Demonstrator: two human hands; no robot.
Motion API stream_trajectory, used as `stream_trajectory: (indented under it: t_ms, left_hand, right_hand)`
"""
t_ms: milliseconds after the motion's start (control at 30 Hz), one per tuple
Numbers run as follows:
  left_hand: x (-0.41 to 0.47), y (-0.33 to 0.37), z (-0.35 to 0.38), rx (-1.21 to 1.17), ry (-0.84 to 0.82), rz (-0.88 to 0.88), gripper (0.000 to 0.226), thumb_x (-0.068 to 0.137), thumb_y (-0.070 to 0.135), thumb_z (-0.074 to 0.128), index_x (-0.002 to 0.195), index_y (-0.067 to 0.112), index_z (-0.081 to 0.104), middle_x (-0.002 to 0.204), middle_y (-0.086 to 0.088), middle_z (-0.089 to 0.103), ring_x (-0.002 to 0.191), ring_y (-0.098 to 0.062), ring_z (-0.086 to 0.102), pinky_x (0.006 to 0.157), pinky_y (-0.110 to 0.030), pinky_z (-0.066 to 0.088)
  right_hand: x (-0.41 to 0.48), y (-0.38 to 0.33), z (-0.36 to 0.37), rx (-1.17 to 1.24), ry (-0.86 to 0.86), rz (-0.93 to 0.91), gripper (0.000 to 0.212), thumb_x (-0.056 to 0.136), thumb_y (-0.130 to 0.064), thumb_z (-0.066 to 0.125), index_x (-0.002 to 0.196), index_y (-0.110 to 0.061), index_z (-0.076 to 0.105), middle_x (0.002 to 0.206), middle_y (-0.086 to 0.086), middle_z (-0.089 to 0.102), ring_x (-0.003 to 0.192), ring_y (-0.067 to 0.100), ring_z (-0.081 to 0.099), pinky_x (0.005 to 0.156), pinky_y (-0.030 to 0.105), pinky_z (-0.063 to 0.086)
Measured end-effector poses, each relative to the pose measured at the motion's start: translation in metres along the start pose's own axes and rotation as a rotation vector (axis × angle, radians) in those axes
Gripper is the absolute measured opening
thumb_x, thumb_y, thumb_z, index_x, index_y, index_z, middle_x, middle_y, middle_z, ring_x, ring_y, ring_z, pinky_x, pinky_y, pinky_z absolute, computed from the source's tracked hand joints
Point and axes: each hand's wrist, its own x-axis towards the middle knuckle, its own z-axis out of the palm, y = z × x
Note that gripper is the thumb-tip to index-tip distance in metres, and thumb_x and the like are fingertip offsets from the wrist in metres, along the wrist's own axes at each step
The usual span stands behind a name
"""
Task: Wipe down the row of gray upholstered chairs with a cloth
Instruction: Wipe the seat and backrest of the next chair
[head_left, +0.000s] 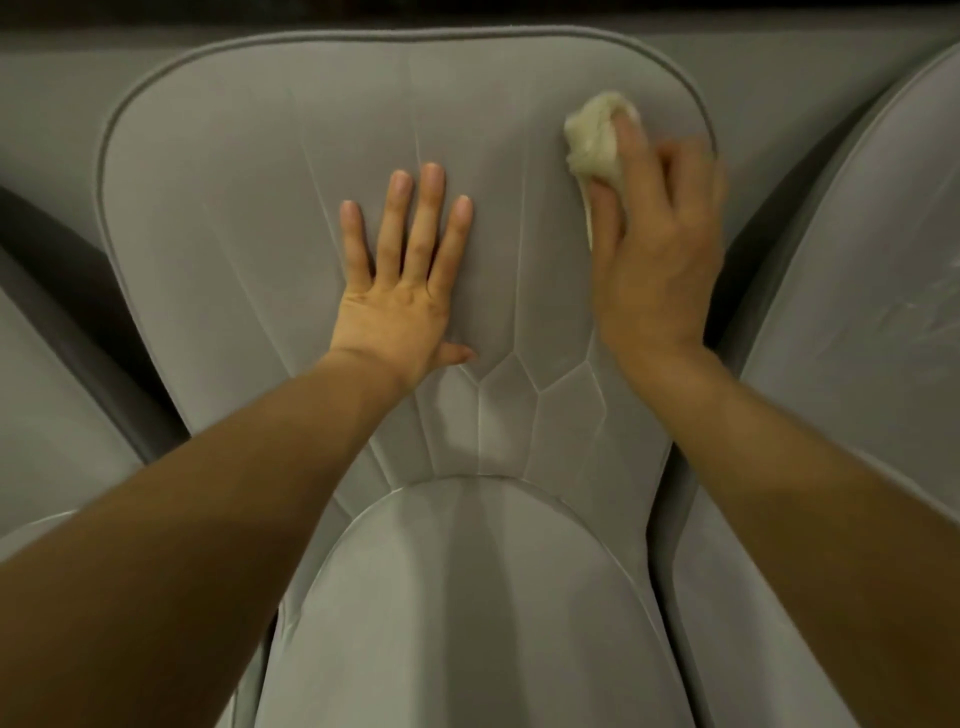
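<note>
Gray upholstered chairs in a row: middle chair (519, 441) ahead, left neighbour (47, 415) and right neighbour (857, 312) alongside. On backrest (234, 208): left hand (400, 291) flat at centre, fingers (431, 208) straight and apart; right hand (654, 249) at upper right, near piped edge, clamped on bunched pale cloth (597, 140). Brace flat; wipe overlapping strokes along seams, then down to seat (457, 623). No containers visible.

Legible text: none. Checked the middle chair (234, 208), backrest and seat, the neighbouring chairs (857, 312) on either side of it, and the cloth (592, 140) at its upper right. No letters, labels, brand marks, numbers or signs can be read on any of them.
</note>
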Motion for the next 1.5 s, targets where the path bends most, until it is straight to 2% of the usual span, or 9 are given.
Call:
stream_trajectory:
  t_ms: [233, 467, 600, 767, 933, 1067, 1267, 1367, 1500]
  left_hand:
    - [-0.015, 0.002, 0.016, 0.017, -0.014, 0.022, 0.154, 0.053, 0.072, 0.072, 0.135, 0.01, -0.041, 0.148, -0.019, -0.012, 0.135, -0.04, -0.006, 0.104, -0.062, -0.002]
    - [-0.035, 0.021, 0.024, -0.037, -0.226, -0.069, 0.145, 0.067, 0.071, 0.065, 0.117, 0.014, -0.058, 0.14, -0.013, -0.042, 0.13, -0.037, -0.031, 0.092, -0.052, -0.037]
    - [-0.047, 0.025, 0.036, 0.022, -0.369, -0.082, 0.137, 0.075, 0.072, 0.056, 0.108, 0.013, -0.062, 0.112, -0.012, -0.069, 0.119, -0.037, -0.051, 0.087, -0.052, -0.037]
    - [-0.054, 0.019, 0.053, 0.014, -0.246, -0.072, 0.145, 0.067, 0.07, 0.065, 0.117, 0.015, -0.058, 0.131, -0.018, -0.052, 0.119, -0.033, -0.051, 0.088, -0.05, -0.043]
    - [-0.054, 0.013, 0.067, 0.066, 0.014, 0.041, 0.157, 0.046, 0.076, 0.072, 0.143, 0.009, -0.031, 0.151, -0.019, -0.007, 0.138, -0.039, -0.003, 0.107, -0.056, -0.02]
    - [-0.06, 0.027, 0.084, 0.053, 0.108, 0.028, 0.15, 0.045, 0.078, 0.071, 0.148, 0.001, -0.006, 0.151, -0.018, 0.0, 0.138, -0.039, 0.002, 0.107, -0.053, -0.02]
    - [-0.072, 0.036, 0.112, 0.167, 0.223, 0.081, 0.144, 0.051, 0.085, 0.06, 0.147, -0.003, -0.004, 0.153, -0.018, -0.002, 0.141, -0.036, 0.001, 0.111, -0.05, -0.014]
    - [-0.088, 0.04, 0.122, 0.211, 0.177, 0.089, 0.15, 0.051, 0.086, 0.057, 0.145, -0.001, -0.02, 0.154, -0.017, -0.006, 0.142, -0.034, -0.005, 0.111, -0.051, -0.015]
    - [-0.11, 0.052, 0.135, 0.107, -0.001, 0.022, 0.146, 0.063, 0.081, 0.058, 0.127, 0.004, -0.049, 0.142, -0.011, -0.047, 0.125, -0.027, -0.051, 0.102, -0.047, -0.034]
  right_hand:
    - [-0.109, 0.018, -0.001, -0.013, -0.236, -0.149, 0.034, 0.083, -0.009, 0.069, 0.116, -0.003, 0.065, 0.093, 0.015, 0.062, 0.082, 0.024, 0.044, 0.067, 0.033, 0.043]
    - [-0.074, 0.011, -0.005, 0.14, 0.041, -0.102, 0.031, 0.092, -0.018, 0.06, 0.116, -0.001, 0.063, 0.085, 0.02, 0.058, 0.075, 0.027, 0.049, 0.059, 0.037, 0.044]
    - [-0.074, 0.012, 0.015, 0.041, 0.07, -0.093, 0.029, 0.09, -0.021, 0.062, 0.114, -0.004, 0.065, 0.082, 0.017, 0.058, 0.077, 0.02, 0.037, 0.062, 0.033, 0.041]
    - [-0.129, 0.02, 0.027, -0.013, 0.001, -0.221, 0.024, 0.09, -0.014, 0.066, 0.112, -0.003, 0.067, 0.08, 0.015, 0.059, 0.073, 0.023, 0.039, 0.062, 0.035, 0.036]
    - [-0.133, 0.006, 0.027, 0.109, 0.048, -0.174, 0.028, 0.09, -0.018, 0.06, 0.112, -0.001, 0.065, 0.081, 0.016, 0.057, 0.07, 0.027, 0.049, 0.057, 0.035, 0.042]
    - [-0.111, -0.001, 0.03, 0.209, 0.151, -0.117, 0.034, 0.088, -0.021, 0.06, 0.115, -0.001, 0.063, 0.084, 0.017, 0.056, 0.071, 0.027, 0.054, 0.059, 0.03, 0.045]
    - [-0.191, 0.013, 0.072, -0.041, 0.149, -0.201, 0.03, 0.089, -0.021, 0.064, 0.111, -0.001, 0.066, 0.076, 0.014, 0.056, 0.064, 0.027, 0.051, 0.054, 0.035, 0.041]
    - [-0.227, 0.02, 0.077, -0.042, 0.091, -0.229, 0.03, 0.087, -0.02, 0.068, 0.111, -0.002, 0.066, 0.078, 0.013, 0.057, 0.065, 0.026, 0.049, 0.052, 0.035, 0.04]
    - [-0.215, 0.012, 0.057, 0.068, 0.106, -0.24, 0.032, 0.089, -0.022, 0.059, 0.112, -0.001, 0.064, 0.081, 0.014, 0.057, 0.068, 0.029, 0.053, 0.054, 0.035, 0.043]
